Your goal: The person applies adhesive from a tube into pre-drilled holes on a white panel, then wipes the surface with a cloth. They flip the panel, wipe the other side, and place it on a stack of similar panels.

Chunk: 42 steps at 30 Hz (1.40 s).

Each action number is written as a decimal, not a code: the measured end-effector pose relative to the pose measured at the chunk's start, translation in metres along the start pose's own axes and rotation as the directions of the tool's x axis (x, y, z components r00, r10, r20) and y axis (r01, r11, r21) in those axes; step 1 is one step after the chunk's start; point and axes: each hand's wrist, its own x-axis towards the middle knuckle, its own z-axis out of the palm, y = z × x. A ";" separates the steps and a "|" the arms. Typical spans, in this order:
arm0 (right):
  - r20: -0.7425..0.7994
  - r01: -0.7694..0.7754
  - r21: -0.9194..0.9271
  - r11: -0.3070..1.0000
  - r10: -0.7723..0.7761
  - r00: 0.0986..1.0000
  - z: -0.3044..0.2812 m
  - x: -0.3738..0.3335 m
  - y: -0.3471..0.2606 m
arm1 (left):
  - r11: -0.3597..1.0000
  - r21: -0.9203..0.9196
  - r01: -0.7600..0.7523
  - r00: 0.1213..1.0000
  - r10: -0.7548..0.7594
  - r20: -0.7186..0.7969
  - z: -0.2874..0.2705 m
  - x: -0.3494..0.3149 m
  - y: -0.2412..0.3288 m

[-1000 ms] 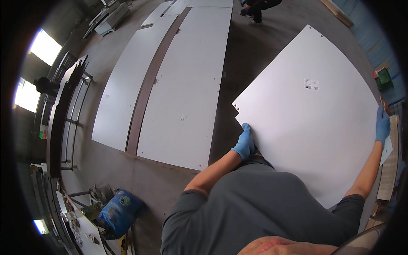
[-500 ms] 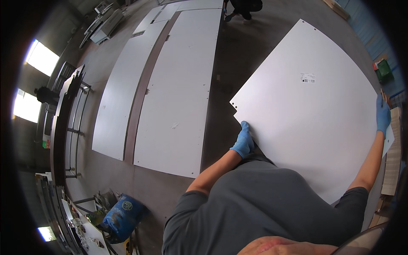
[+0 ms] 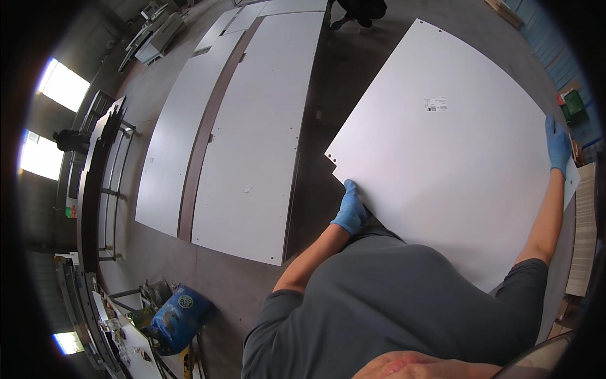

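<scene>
A large white panel [image 3: 442, 164] with a small printed label, corner holes and a notched left corner is held tilted in front of my body. My left hand [image 3: 351, 207], in a blue glove, grips its lower left edge just below the notch; its thumb shows on the face while the other fingers are behind. On the far right edge my right hand [image 3: 557, 146], also gloved in blue, is closed round the panel. To the left of it lie long white panels [image 3: 252, 145] side by side, with a brown strip [image 3: 214, 126] between two of them.
A blue sack [image 3: 181, 316] stands by a cluttered bench [image 3: 129, 341] at lower left. Along the left runs a metal rack [image 3: 113, 189]. Another person [image 3: 360, 9] is at the far end of the panels. Stacked boards [image 3: 584, 227] and a green container [image 3: 573, 107] are at right.
The held panel and both my hands have shifted a little to the left and away from me. The long panels appear slightly further left in view.
</scene>
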 end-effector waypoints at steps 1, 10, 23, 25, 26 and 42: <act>-0.017 0.025 0.000 1.000 -0.024 1.000 0.003 0.004 0.004 | 0.989 0.136 -0.055 0.998 0.053 0.023 0.004 -0.002 0.003; 0.081 -0.027 -0.067 0.997 0.032 0.996 0.019 0.032 0.016 | 0.889 -0.429 0.159 0.953 -0.252 -0.167 0.060 -0.010 0.034; 0.033 -0.024 0.004 1.000 0.024 0.999 0.075 0.057 0.025 | 0.896 -0.426 0.126 0.958 -0.222 -0.183 0.069 0.046 0.042; 0.074 -0.036 -0.038 0.999 0.039 0.996 0.084 0.060 0.025 | 0.886 -0.438 0.150 0.958 -0.240 -0.158 0.068 0.053 0.044; 0.092 -0.030 -0.007 1.000 0.030 0.995 0.087 0.061 0.027 | 0.890 -0.434 0.141 0.968 -0.216 -0.128 0.069 0.056 0.044; 0.098 -0.131 -0.233 0.964 0.157 0.983 0.172 0.100 0.026 | 0.956 -0.177 0.235 0.967 -0.210 0.146 0.036 0.226 0.067</act>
